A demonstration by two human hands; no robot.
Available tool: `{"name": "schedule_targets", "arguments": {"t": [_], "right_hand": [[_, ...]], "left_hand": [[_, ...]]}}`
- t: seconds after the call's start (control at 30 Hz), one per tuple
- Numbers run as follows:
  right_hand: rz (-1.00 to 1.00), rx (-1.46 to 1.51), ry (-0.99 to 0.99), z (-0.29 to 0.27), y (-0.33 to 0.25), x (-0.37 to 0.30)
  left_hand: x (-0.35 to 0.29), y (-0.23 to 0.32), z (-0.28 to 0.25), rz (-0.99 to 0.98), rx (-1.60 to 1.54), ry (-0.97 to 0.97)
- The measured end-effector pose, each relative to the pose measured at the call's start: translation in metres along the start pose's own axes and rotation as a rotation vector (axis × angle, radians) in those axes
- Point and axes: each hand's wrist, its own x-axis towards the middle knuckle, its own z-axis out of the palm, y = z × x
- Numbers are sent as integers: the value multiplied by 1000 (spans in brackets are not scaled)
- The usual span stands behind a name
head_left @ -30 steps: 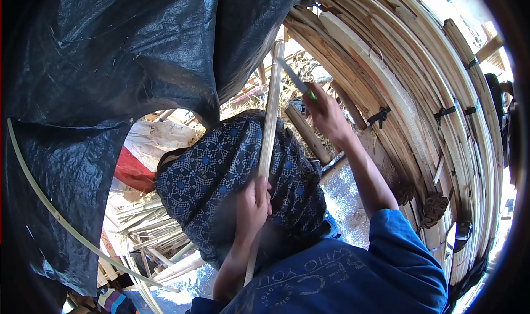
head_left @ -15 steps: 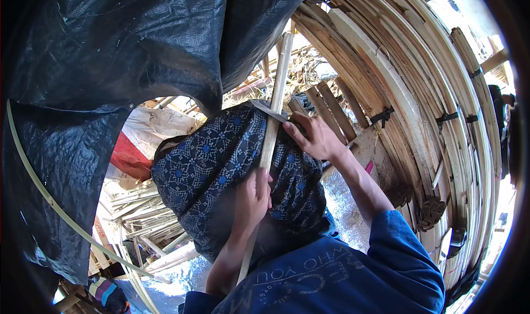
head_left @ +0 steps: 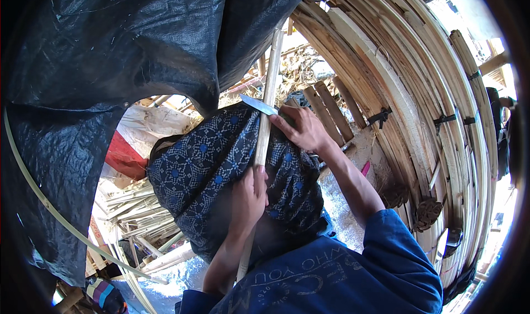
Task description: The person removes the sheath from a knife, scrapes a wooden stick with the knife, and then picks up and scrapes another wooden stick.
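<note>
A long pale strip, bamboo or wood by its look (head_left: 267,93), slants up and away across my lap, which is covered by a dark blue patterned cloth (head_left: 204,165). My left hand (head_left: 249,199) is wrapped round the strip at its middle. Farther along, my right hand (head_left: 305,127) grips a knife, its handle hidden by the fingers. The knife's blade (head_left: 257,104) lies across the strip and points to the left. The strip's near end runs under my left wrist toward my shirt.
Long stacked slats (head_left: 408,93) curve along the right side. A black tarp (head_left: 110,49) hangs at the upper left. Split strips (head_left: 135,209) lie in a heap at the left, below a red cloth (head_left: 126,157). A thin bent strip (head_left: 49,206) arcs in front of the tarp.
The knife has turned a little, and its blade now reaches farther left past the strip. My right hand has shifted slightly left against the strip. My left hand keeps its hold.
</note>
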Motion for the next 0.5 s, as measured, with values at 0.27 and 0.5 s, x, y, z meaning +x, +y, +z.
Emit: {"name": "schedule_targets", "arguments": {"t": [0.27,0.5], "right_hand": [[0,90,13,0,-3,-13],[13,-53,-68,-10,2,4]], "left_hand": [[-4,-6,-2,12,-45,-15],[0,1,-3,9,-54,-30]]}}
